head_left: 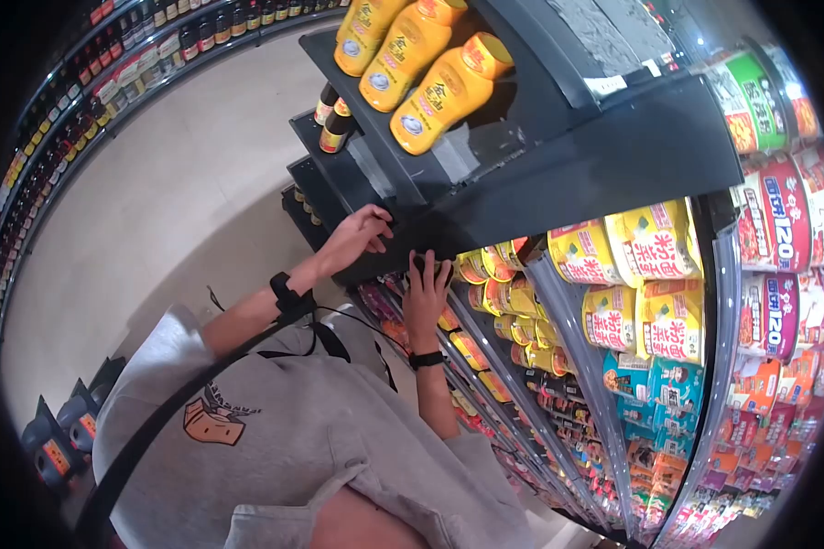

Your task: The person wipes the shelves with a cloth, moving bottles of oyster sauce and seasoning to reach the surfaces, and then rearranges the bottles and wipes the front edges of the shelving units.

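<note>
A person in a grey sweatshirt (311, 439) stood at a wide black metal shelf board (558, 183) and had both hands at its front edge. The left hand (355, 240) lay on the near corner of that board with the fingers bent over the edge. Its grip was loose and half curled, and no loose item showed in it. The right hand (426, 293) reached up from just below the same board, with its fingertips pressed against the underside of the front lip. Whether that grip had closed on anything could not be told, since the fingertips ran into the dark edge. Each wrist wore a black band, the left one (284, 293) and the right one (426, 359) both well back from the board.

On top of the board, behind the left hand, lay tall yellow plastic squeeze bottles with orange caps (444, 91). Small dark glass bottles (336, 128) stood on a lower step beside them. Under the board, just beside the right hand, sat rows of yellow round tubs (499, 265), and larger yellow printed tubs (655, 242) filled the tier further along. Red printed packets (783, 215) stood beyond the board's far end. A pale floor (174, 183) lay off the board's near side.
</note>
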`<state>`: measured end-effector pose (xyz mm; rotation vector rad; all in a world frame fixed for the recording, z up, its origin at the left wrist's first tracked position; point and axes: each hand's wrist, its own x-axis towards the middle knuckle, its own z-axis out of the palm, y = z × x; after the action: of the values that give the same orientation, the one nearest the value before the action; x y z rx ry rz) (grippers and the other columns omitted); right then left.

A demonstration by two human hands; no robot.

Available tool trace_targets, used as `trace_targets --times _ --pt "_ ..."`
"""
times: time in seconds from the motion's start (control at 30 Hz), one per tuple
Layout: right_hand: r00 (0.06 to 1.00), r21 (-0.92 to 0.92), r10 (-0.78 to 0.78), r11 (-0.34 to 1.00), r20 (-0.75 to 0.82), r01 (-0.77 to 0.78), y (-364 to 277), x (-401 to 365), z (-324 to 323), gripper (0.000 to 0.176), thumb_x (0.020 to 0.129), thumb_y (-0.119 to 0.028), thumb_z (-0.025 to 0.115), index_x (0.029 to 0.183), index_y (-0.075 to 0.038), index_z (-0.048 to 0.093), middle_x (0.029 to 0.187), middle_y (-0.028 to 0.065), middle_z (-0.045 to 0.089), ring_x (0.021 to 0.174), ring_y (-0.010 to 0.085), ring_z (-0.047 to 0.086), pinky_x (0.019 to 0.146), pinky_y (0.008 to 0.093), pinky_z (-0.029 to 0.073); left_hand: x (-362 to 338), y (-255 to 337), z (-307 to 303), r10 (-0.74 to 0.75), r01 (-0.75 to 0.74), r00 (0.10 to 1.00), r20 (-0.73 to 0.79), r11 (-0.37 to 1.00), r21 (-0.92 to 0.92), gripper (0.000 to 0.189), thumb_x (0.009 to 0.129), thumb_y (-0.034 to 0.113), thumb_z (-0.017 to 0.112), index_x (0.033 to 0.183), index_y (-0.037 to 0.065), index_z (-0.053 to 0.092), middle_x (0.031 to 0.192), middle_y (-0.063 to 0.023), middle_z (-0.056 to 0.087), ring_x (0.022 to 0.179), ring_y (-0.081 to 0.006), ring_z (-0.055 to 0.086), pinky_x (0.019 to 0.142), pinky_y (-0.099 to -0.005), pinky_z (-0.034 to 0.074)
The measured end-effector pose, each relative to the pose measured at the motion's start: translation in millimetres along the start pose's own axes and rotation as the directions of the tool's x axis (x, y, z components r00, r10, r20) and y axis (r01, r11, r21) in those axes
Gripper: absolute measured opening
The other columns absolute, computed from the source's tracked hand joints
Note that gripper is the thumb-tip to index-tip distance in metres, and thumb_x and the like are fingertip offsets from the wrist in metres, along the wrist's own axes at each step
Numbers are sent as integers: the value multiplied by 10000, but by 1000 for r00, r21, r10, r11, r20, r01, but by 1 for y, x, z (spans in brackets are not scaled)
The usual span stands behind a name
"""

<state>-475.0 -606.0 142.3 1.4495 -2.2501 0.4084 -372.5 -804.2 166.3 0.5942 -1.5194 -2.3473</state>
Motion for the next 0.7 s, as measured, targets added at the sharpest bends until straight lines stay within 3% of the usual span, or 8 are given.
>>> trace_targets --times 0.1,0.17,0.23,0.37,0.47,0.57,0.63,0.7 --pt "999 83 -26 996 28 23 9 5 -17 536 816 43 561 1317 -140 607 1457 98 467 1318 439 419 1048 582 384 -7 -5 2 48 -48 998 49 999 -3 244 1001 221 510 1175 50 527 1010 -52 638 782 -107 626 742 -260 510" --pt "985 128 -62 988 -159 83 19 20 -35 475 829 53 552 1260 -124 645 1418 96 517 1305 434 453 1049 581 390 -9 -15 0 63 -64 996 59 998 9 240 1021 244 494 1173 64 541 1024 -52 648 804 -117 639 772 -278 528" --pt "906 93 -85 986 -416 135 19 54 -68 397 848 28 576 1207 -114 671 1378 132 552 1276 441 491 1043 575 403 -11 -11 -1 23 -36 989 144 996 85 249 1002 233 527 1184 63 523 998 -54 647 797 -109 635 740 -258 511" --pt "747 45 -61 992 -662 121 -1 125 -139 288 827 -27 618 1091 -81 718 1324 193 591 1265 452 500 1057 531 413 -19 -5 6 34 -42 992 125 997 59 253 999 226 531 1196 70 510 988 -57 652 799 -115 640 744 -262 513" --pt "693 -76 -132 991 -709 111 -6 163 -136 205 830 -19 606 978 -56 744 1185 163 684 1247 435 519 1093 519 384 -16 -14 5 54 -53 997 63 998 -15 280 995 225 537 1218 62 489 993 -62 655 801 -123 643 750 -267 514" --pt "676 -194 -191 978 -712 72 -2 158 -103 170 867 -54 635 958 -121 762 1160 95 703 1274 425 488 1106 530 369 -16 -16 3 41 -41 999 32 999 -3 304 991 227 546 1231 53 477 998 -70 657 791 -131 644 755 -271 518" --pt "746 -164 -113 986 -657 5 -1 138 -83 215 886 -36 622 995 -165 756 1211 70 679 1307 417 451 1109 529 363 -18 -17 4 18 -16 998 55 1000 -22 322 990 225 550 1252 53 473 1032 -71 652 835 -124 641 759 -265 512" --pt "816 -136 -118 990 -565 49 0 115 -71 277 875 -5 595 1047 -164 742 1231 73 667 1293 372 488 1121 535 342 -12 -16 9 26 -25 997 71 1000 -4 360 976 235 574 1268 52 468 1060 -88 642 891 -148 636 795 -288 509"
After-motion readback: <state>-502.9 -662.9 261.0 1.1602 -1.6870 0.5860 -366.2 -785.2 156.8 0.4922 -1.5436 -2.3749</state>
